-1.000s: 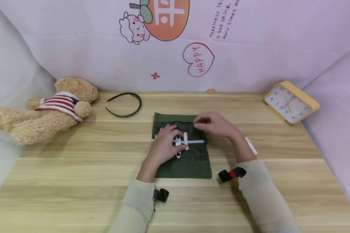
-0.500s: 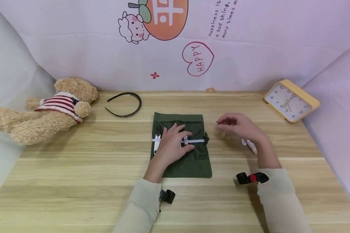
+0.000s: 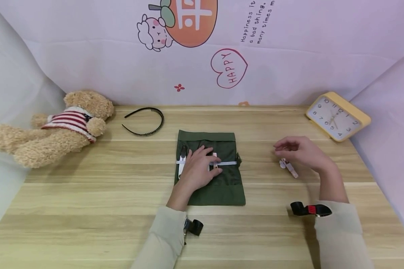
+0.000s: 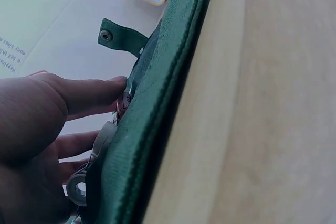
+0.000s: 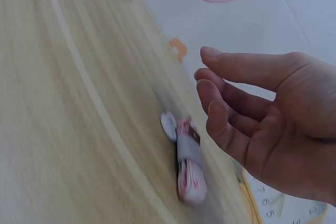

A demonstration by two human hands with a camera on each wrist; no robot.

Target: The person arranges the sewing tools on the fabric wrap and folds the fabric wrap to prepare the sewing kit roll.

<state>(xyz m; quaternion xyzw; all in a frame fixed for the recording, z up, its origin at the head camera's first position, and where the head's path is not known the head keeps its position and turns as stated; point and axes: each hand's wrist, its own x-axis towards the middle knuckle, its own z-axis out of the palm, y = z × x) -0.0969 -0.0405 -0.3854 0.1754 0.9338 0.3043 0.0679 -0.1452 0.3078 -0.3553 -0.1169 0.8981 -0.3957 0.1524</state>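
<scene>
Head view forward and down, wrist views close, green pouch (image 3: pixel 219 195) in all

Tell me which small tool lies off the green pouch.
The pinkish tool on the table, by the right hand; the others visible lie on the pouch.

Dark-green rectangular cloth pouch (image 3: pixel 219 196): plain green, crossed by a narrow whitish fabric band (image 3: pixel 228 163).
Small oblong pink-and-white object (image 5: pixel 191 184): reddish marks, pale grey round its middle.
Fluffy tan teddy bear (image 3: pixel 43 149): its cloth shirt (image 3: pixel 67 120) striped red and white, from where I stand.
Curved toothed headband (image 3: pixel 162 119): black all over.
Boxy yellow-framed clock (image 3: pixel 340 116): white face, dark numerals.
Pale wooden tabletop (image 3: pixel 97 213): honey-toned, streaky grain.
Pale cloth backdrop (image 3: pixel 289 74): orange fruit, red-outlined heart, tiny red flower, black lettering.
Long fabric sleeves (image 3: pixel 163 231): plain beige.
</scene>
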